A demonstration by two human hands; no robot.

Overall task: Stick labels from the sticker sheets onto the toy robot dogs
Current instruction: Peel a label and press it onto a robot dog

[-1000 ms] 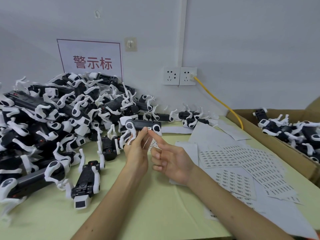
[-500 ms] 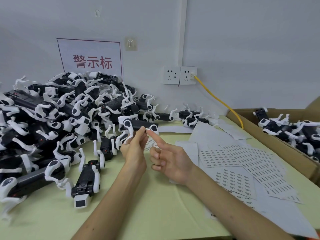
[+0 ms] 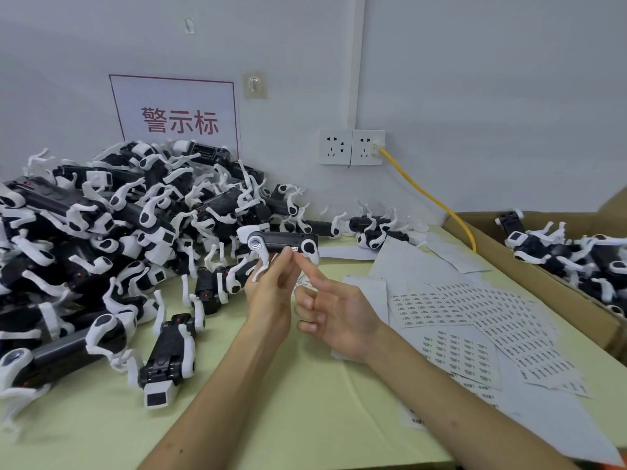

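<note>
My left hand (image 3: pixel 271 293) holds a black-and-white toy robot dog (image 3: pixel 281 241) up above the table, fingers curled round its underside. A small white label (image 3: pixel 294 249) shows on the dog's lower edge. My right hand (image 3: pixel 334 313) is beside it, index finger stretched out with its tip at that label, the other fingers loosely curled. Sticker sheets (image 3: pixel 468 317) printed with rows of small labels lie on the table to the right of my hands.
A big heap of toy robot dogs (image 3: pixel 101 239) fills the left side of the green table (image 3: pixel 271 401). A cardboard box (image 3: pixel 543 276) at the right holds more dogs. One dog (image 3: pixel 169 357) lies near my left forearm. A yellow cable (image 3: pixel 431 198) runs from the wall socket.
My left hand has lifted the dog slightly higher. My right index finger has followed it and stays at the label on the dog's lower edge.
</note>
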